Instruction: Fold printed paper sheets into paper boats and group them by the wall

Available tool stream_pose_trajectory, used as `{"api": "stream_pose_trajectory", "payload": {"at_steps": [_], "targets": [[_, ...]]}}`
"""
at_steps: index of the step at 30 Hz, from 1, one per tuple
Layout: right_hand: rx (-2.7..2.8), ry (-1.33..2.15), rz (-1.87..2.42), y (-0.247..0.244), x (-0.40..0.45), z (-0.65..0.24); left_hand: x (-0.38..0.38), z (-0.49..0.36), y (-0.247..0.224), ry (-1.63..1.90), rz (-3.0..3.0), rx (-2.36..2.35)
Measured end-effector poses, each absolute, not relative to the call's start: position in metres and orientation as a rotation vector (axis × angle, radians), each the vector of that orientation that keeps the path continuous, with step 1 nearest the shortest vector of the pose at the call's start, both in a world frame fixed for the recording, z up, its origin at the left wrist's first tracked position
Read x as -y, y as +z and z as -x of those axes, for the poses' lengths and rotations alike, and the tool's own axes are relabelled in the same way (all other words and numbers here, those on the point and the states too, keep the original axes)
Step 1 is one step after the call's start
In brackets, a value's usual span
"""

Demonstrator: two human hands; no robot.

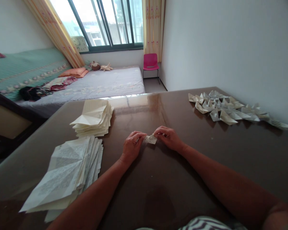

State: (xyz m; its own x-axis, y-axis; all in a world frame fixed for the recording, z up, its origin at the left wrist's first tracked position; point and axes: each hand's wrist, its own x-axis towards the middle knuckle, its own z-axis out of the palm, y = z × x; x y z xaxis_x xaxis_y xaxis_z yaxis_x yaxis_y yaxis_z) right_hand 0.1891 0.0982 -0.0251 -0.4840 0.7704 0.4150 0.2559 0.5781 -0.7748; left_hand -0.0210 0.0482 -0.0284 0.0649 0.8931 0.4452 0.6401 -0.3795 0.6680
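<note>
A small folded paper piece (150, 139) is held just above the brown table (182, 179), near its middle. My left hand (132, 144) pinches its left end between thumb and fingers. At the right end, my right hand (169, 137) pinches it in the same way. Creased sheets lie in two stacks on the left: a cream stack (93, 118) farther back and a whiter printed stack (64, 166) nearer to me. Several folded paper boats (214, 105) stand in a cluster at the back right.
A bed (117, 81) lies beyond the table's far edge, with a pink chair (150, 62) beside it under the window. The wall (218, 48) runs along the right side. A dark wooden cabinet (8, 121) stands at the far left.
</note>
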Motion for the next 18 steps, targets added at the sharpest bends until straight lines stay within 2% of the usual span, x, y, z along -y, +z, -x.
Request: {"api": "stream_pose_trajectory", "payload": {"at_steps": [7, 18], "targets": [[1.999, 0.910, 0.948, -0.0279, -0.1011, -0.1931, -0.0492, 0.0237, -0.0260, 1.313, -1.924, -1.549], [1.789, 1.185, 0.784, -0.0289, -0.1071, -0.1964, -0.0504, 0.0236, -0.0240, 1.361, -1.647, -1.480]]}}
